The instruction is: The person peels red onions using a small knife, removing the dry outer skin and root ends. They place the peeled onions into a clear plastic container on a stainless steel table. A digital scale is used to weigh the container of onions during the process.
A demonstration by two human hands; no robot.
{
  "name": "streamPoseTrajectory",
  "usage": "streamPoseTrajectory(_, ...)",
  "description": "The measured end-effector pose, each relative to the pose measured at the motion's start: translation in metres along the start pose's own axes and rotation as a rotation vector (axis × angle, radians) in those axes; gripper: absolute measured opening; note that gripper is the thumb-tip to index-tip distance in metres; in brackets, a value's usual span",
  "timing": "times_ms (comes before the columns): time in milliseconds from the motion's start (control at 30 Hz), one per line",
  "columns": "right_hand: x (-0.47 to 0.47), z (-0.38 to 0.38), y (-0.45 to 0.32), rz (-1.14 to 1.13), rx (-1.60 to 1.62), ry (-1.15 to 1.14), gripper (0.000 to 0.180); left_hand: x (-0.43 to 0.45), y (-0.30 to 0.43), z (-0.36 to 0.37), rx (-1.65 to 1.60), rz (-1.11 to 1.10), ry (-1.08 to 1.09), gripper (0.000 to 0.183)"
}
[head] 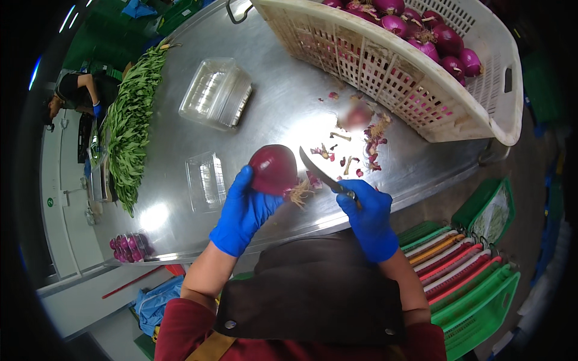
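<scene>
My left hand (246, 212), in a blue glove, holds a large red onion (274, 169) from below and from its left side. Dry roots (298, 193) hang from the onion's lower right end, towards me. In my gloved right hand (368, 216) is a knife with a dark curved blade (316, 166); its tip points up and left, just right of the onion and apart from it. Both hands are over the near edge of the stainless steel table (266, 122). Onion skin scraps and root trimmings (347, 164) lie beyond the knife.
A white plastic crate (384, 67) of red onions (424, 34) stands at the far right. Stacked clear plastic trays (216, 92) and a single tray (205, 180) lie left, near leafy greens (135, 117) and packed onions (128, 248). Nested baskets (460, 275) are at right; a person (83, 92) stands far left.
</scene>
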State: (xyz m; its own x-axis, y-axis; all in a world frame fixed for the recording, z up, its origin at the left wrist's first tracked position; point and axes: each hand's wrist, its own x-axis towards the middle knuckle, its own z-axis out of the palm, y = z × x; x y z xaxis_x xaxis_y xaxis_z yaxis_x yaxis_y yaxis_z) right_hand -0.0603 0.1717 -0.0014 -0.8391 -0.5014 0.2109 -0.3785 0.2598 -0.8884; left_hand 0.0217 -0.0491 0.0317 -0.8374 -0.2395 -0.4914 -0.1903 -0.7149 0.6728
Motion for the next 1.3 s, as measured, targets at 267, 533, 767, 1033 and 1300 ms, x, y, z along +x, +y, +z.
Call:
streamPoseTrajectory(267,-0.003,0.004,-0.020,-0.303,-0.312,-0.098,0.034,-0.011,-0.020,0.006,-0.715,-0.326,-0.034,0.070)
streamPoseTrajectory(533,-0.002,0.008,0.003,-0.254,-0.335,-0.001,0.033,-0.025,-0.024,0.021,-0.738,-0.349,-0.039,0.068)
streamPoseTrajectory(767,-0.009,-0.002,0.021,-0.208,-0.332,-0.044,0.023,-0.028,-0.035,0.021,-0.752,-0.350,0.046,0.070)
streamPoseTrajectory(1033,-0.043,0.021,0.042,0.467,0.250,-0.120,0.022,-0.016,-0.024,-0.016,-0.753,-0.160,0.137,0.069)
streamPoseTrajectory(1300,-0.078,0.021,0.088,0.612,-0.029,-0.101,0.026,0.006,0.058,-0.153,1.085,0.603,0.776,0.072)
